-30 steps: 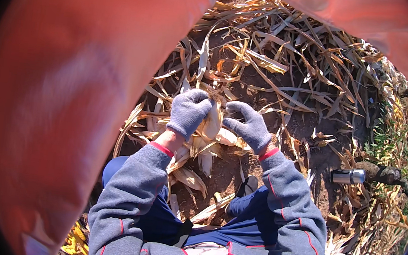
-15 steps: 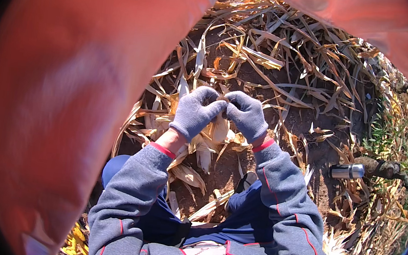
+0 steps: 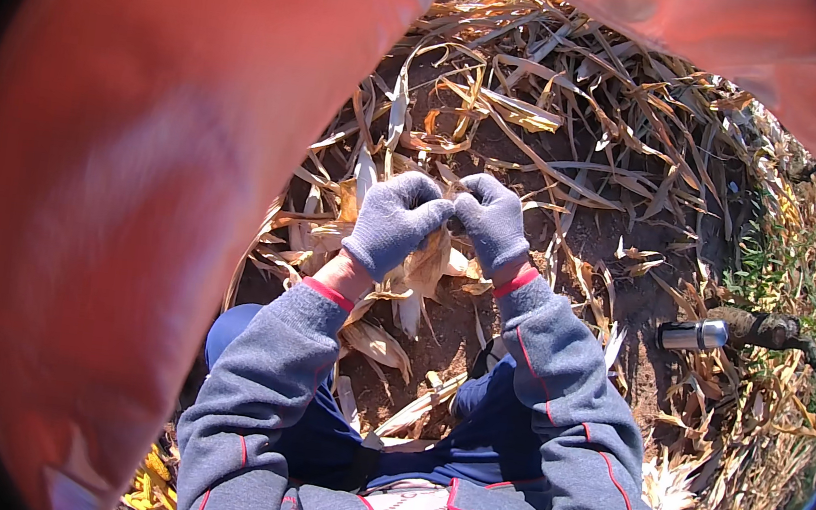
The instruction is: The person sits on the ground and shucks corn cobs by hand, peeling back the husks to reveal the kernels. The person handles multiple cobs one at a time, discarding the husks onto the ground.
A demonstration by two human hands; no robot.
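Observation:
Both my hands wear grey knit gloves and meet in front of me, over dry husks. My left hand [image 3: 397,222] is closed with its thumb reaching toward the right hand. Close against it, my right hand [image 3: 492,224] is also closed, its thumb and fingers bent inward. Between and below them hangs a dry corn ear in its husk [image 3: 427,265], with pale tan leaves spreading downward. The hands hide the ear's upper end, and no kernels can be made out.
Dry corn stalks and leaves [image 3: 586,104] litter the soil ahead. A silver metal flask [image 3: 693,335] lies at the right beside a dark root-like stump [image 3: 766,333]. Yellow corn ears [image 3: 152,484] lie at the lower left. Red sheeting [image 3: 132,203] blocks the left side.
My right hand has shifted slightly up and to the left, its fingers curling more. The brown silk that showed between the thumbs is now mostly covered, and the husk leaves below hang broader.

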